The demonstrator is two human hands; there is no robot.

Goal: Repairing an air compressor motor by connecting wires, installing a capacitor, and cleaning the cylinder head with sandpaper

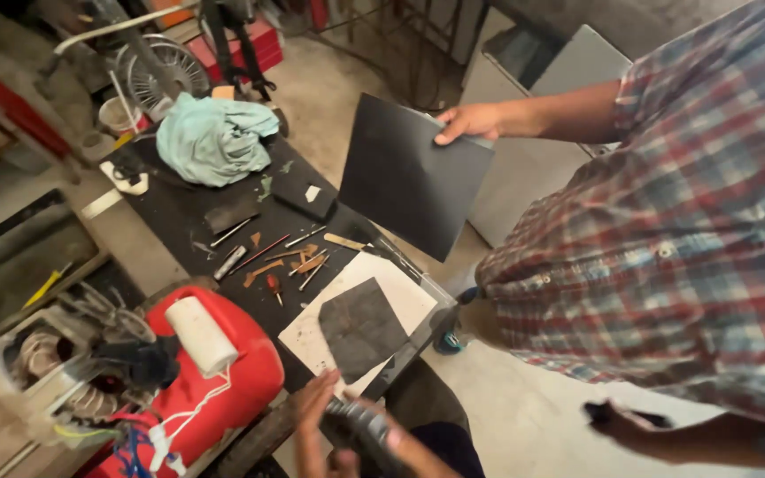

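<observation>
My left hand (pixel 310 414) is at the bottom edge with its fingers stretched toward the near edge of the black table (pixel 170 212). Beside it, my right hand (pixel 393 445) grips a dark grey cylindrical tool (pixel 358 423); the grip is blurred. Just beyond my hands a dark grey square piece (pixel 360 326) lies on a white sheet (pixel 400 296). A co-worker in a plaid shirt stands at the right. One of their hands (pixel 469 120) holds a large black sheet (pixel 409 177) up over the table's far corner. Their other hand (pixel 617 416) holds a small dark thing.
Small tools, screwdrivers and rusty scraps (pixel 281 257) lie mid-table, with a teal rag (pixel 212 137) at the far end. A red container (pixel 223 389) with a white roll (pixel 200 335) sits left of my hands. A fan (pixel 166 71), cup and clutter stand behind. Concrete floor lies to the right.
</observation>
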